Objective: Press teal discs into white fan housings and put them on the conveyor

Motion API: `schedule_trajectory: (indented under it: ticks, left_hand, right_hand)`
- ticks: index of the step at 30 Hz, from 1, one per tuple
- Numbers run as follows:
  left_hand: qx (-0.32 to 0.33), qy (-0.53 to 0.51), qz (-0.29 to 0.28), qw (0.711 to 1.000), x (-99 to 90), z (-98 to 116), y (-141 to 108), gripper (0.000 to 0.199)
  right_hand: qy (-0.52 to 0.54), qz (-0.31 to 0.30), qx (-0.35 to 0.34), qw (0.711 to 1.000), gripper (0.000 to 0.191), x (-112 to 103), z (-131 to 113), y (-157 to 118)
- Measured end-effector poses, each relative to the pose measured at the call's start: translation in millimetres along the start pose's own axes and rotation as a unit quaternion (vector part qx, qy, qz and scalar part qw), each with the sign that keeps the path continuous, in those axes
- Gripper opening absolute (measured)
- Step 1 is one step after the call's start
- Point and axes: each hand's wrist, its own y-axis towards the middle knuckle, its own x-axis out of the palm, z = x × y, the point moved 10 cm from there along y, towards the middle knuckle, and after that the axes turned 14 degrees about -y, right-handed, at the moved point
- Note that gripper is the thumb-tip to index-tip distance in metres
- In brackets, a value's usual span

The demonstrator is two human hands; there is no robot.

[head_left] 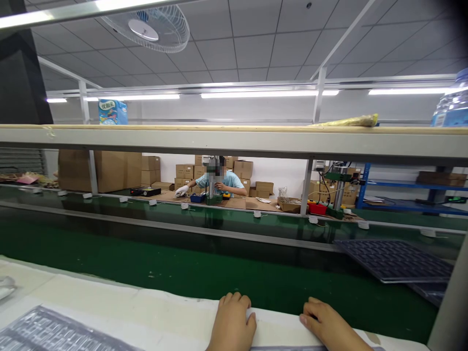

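My left hand (pixel 234 319) rests at the far edge of the white-covered bench (pixel 146 312), its fingers bent over the edge and the thumb a little apart. To its right, my right hand (pixel 327 322) lies on the same edge with loosely bent fingers and a gap beside the thumb. I see nothing held in either hand. Between and below them, a thin strip of a grey tray (pixel 288 348) shows at the bottom of the view. A clear plastic tray with many compartments (pixel 54 331) lies on the bench at the lower left.
Beyond the bench runs a green conveyor belt (pixel 153 263). Dark compartment trays (pixel 398 261) lie on it at the right, near a grey post (pixel 448 297). A shelf (pixel 219 140) crosses overhead. Across the belt, a person in a light blue shirt (pixel 234 183) sits by a bench press (pixel 211 183).
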Motion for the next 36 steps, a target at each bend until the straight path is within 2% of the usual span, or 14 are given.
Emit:
schedule_trajectory:
  ticks: [7,17,25,36]
  left_hand:
    - [-0.003,0.013,-0.006,1.000,0.2,1,2,0.022]
    - [0.001,0.031,-0.007,0.999,4.5,1,13,0.022]
    - [0.001,-0.002,-0.003,1.000,1.8,0,9,0.021]
    - [-0.009,-0.026,-0.002,1.000,-3.9,1,0,0.021]
  right_hand:
    - [0.018,-0.001,-0.014,1.000,0.028,8,6,8]
    - [0.031,0.003,-0.009,0.999,0.026,9,15,14]
    - [0.015,0.014,0.010,1.000,0.029,7,12,10]
    - [0.011,0.005,0.002,1.000,0.029,3,5,5]
